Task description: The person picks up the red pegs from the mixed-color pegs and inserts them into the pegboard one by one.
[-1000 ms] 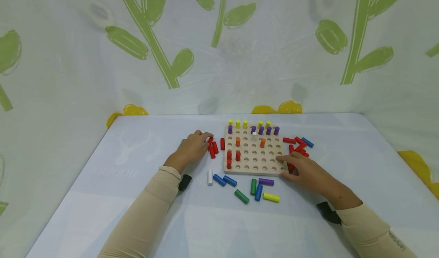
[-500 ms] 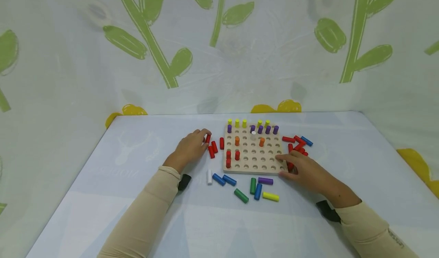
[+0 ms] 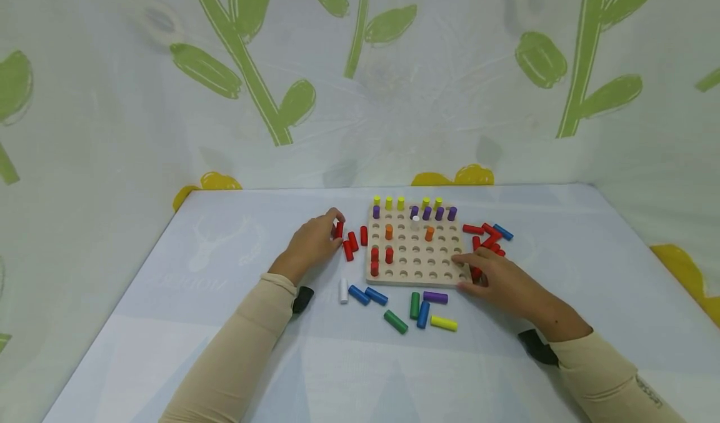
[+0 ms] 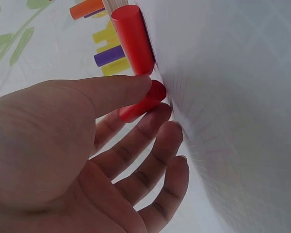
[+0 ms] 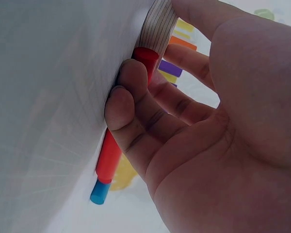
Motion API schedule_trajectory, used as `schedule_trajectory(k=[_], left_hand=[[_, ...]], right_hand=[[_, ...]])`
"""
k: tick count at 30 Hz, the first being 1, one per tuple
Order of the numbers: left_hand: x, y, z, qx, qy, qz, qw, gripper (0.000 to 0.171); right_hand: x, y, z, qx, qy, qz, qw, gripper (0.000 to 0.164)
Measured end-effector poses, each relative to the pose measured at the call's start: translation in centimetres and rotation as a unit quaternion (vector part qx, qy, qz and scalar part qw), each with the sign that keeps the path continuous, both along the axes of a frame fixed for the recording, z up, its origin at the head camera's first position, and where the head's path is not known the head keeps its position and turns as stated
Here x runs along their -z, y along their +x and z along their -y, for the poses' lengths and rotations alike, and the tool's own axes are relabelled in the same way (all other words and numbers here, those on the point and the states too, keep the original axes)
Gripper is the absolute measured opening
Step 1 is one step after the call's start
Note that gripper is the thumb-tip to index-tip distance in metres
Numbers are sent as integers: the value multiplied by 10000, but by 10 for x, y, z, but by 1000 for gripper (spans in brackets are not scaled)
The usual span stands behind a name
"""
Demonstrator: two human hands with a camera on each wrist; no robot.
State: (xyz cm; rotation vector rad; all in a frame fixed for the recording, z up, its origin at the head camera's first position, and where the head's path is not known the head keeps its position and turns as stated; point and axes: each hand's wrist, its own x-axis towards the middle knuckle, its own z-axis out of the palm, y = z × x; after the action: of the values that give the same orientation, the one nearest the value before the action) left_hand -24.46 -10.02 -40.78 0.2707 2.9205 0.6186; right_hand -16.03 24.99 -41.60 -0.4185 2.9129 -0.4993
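Beside the left edge of the wooden pegboard (image 3: 417, 273), my left hand (image 3: 312, 242) pinches a red peg (image 4: 143, 106) between thumb and finger. Two more red pegs (image 3: 352, 241) lie close to its fingertips, and another lies against the board. My right hand (image 3: 503, 282) grips the board's near right corner, with the thumb at the front edge and the index finger over the top. Other fingers of this hand curl next to red pegs (image 5: 109, 158) lying beside the board. Yellow, purple, orange, white and red pegs stand in some holes.
In front of the board lie a white peg (image 3: 344, 291), several blue pegs (image 3: 376, 296), two green pegs (image 3: 396, 321), a purple peg (image 3: 435, 297) and a yellow peg (image 3: 444, 323). A blue peg (image 3: 503, 232) lies among red ones at right. A leaf-patterned backdrop (image 3: 382, 129) rises behind.
My left hand has taken hold of the red peg and drawn it slightly left, tilting it more upright, away from the other red pegs. The right hand stays on the board's corner.
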Motion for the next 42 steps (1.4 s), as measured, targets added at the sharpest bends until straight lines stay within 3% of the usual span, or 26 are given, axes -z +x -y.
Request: schedule_trajectory(k=[12, 21, 31, 42], left_hand=[[0, 0, -2, -156, 146, -8, 9998, 37], [-9, 3, -7, -153, 366, -258, 9989, 46], [-17, 10, -15, 34, 389, -393, 9985, 38], [-35, 27, -27, 338, 1105, -172, 9932, 36]], right_hand=[[0, 0, 0, -27, 2, -51, 10000, 61], [0, -1, 0, -24, -1, -33, 10000, 60], [-1, 0, 2, 24, -17, 48, 10000, 61], [-2, 0, 1, 8, -69, 31, 10000, 61]])
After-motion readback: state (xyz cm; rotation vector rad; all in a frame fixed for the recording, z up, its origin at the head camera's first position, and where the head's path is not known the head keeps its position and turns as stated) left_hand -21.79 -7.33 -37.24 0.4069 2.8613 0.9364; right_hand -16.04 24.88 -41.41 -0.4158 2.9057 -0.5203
